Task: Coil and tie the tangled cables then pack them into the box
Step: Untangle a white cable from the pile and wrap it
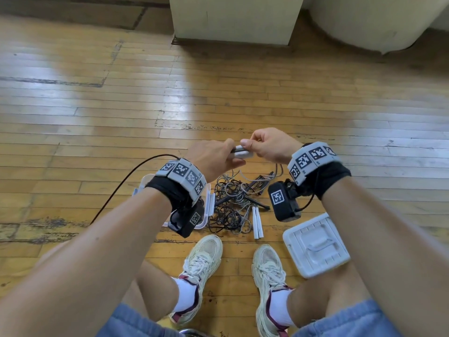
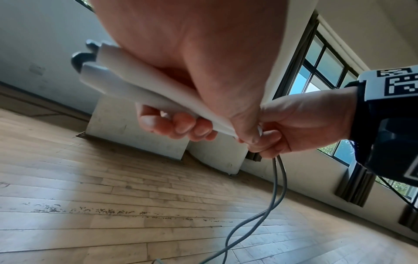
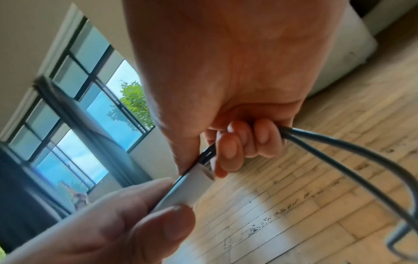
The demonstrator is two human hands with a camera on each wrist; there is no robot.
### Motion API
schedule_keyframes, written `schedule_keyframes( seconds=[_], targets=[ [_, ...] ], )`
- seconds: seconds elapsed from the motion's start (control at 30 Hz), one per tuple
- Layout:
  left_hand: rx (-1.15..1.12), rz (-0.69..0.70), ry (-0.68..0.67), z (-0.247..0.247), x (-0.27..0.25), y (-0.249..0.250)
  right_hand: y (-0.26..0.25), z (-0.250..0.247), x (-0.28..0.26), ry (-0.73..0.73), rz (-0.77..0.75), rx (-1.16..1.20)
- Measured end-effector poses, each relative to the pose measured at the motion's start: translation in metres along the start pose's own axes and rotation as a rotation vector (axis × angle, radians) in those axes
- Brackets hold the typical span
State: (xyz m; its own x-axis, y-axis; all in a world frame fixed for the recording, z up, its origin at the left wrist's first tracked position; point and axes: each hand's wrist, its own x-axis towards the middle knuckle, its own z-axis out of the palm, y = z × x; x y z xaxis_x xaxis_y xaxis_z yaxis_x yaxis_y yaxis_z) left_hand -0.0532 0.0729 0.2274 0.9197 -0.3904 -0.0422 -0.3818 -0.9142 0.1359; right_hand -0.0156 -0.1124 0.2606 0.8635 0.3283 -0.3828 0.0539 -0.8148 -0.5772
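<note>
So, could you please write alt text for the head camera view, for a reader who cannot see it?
Two hands, left hand and right hand, hold a pair of white connectors together above a tangled pile of cables on a wooden floor. A clear box lies left of the pile, its white lid to the right.

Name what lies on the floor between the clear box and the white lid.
In the head view, the tangled cables and two white handles lie between the clear box and the white lid.
</note>
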Motion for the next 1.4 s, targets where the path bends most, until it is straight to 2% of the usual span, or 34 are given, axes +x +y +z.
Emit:
schedule_keyframes(
  seconds=[0.27,0.4,0.57,0.73,0.87,0.93,1.0,1.07,1.13,1.2,1.4],
  targets=[
    [0.038,-0.021,-0.024,-0.010,-0.004,-0.005,0.012,-0.008,0.001,-0.032,-0.083,0.202],
    [-0.059,-0.027,-0.040,-0.010,-0.004,-0.006,0.024,-0.006,0.006,-0.080,-0.083,0.376],
    [-0.272,-0.117,-0.015,-0.012,-0.003,-0.009,0.032,-0.011,0.002,-0.153,-0.126,0.655],
    [-0.794,-0.171,0.035,-0.016,0.002,-0.011,0.029,-0.007,0.000,-0.169,-0.164,0.639],
    [-1.006,-0.160,-0.032,-0.023,-0.002,-0.002,0.032,-0.009,-0.002,-0.135,-0.183,0.351],
    [-0.947,-0.079,-0.084,-0.024,-0.006,0.007,0.034,-0.006,-0.004,-0.116,-0.175,0.189],
    [-0.719,0.036,-0.167,-0.021,-0.011,0.018,0.035,-0.003,-0.004,-0.045,-0.178,0.072],
    [-0.451,0.085,-0.271,-0.016,-0.014,0.026,0.034,0.000,-0.004,0.006,-0.204,0.000],
    [-0.220,0.084,-0.327,-0.011,-0.015,0.030,0.034,0.001,-0.004,0.024,-0.223,-0.040],
    [-0.073,0.066,-0.324,-0.008,-0.015,0.032,0.031,0.003,-0.005,0.035,-0.233,-0.061],
    [0.087,-0.022,-0.334,0.000,-0.017,0.037,0.015,0.003,-0.008,-0.018,-0.305,-0.213]
  ],
)
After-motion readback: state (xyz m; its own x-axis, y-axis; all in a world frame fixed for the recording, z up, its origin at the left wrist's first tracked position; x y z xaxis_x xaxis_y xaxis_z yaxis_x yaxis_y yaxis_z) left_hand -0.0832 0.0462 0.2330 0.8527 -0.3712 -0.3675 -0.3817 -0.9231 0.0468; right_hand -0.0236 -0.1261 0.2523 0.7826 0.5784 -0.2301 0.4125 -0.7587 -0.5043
